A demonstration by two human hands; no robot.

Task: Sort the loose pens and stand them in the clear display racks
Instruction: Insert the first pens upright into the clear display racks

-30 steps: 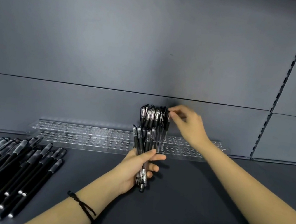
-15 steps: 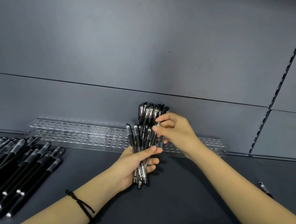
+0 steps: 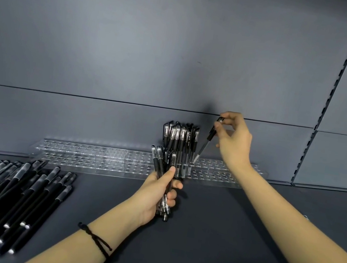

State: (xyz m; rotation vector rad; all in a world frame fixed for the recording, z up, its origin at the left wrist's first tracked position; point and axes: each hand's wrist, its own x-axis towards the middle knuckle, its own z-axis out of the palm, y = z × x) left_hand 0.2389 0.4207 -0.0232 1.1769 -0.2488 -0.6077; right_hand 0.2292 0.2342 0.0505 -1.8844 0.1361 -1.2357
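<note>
The right hand (image 3: 233, 141) pinched one pen (image 3: 206, 142) by its capped top, thumb and fingertips curled round it, high above the rack (image 3: 86, 156). The pen's long axis ran slantwise: cap up and to the right at the hand, tip down and to the left, at or just above a hole in the rack's rear row, just beside the right edge of the standing pens (image 3: 179, 139). Whether the tip sat inside the hole could not be told. That cluster stood upright near the rack's middle, caps up, before the back panel (image 3: 132, 68). The left hand (image 3: 156, 194) gripped a bundle (image 3: 160, 160) of more pens, fingers wrapped round the barrels and thumb laid up along them, upright just in front of the rack. A pile (image 3: 10, 196) of loose black pens lay on the shelf (image 3: 230, 242) well to the left, nearer the left arm. The coming move likely turned on tipping the cap leftward until the pen stood plumb over its hole, then lowering it. The right hand was the nearer one for that, and most holes on both sides looked unfilled.
</note>
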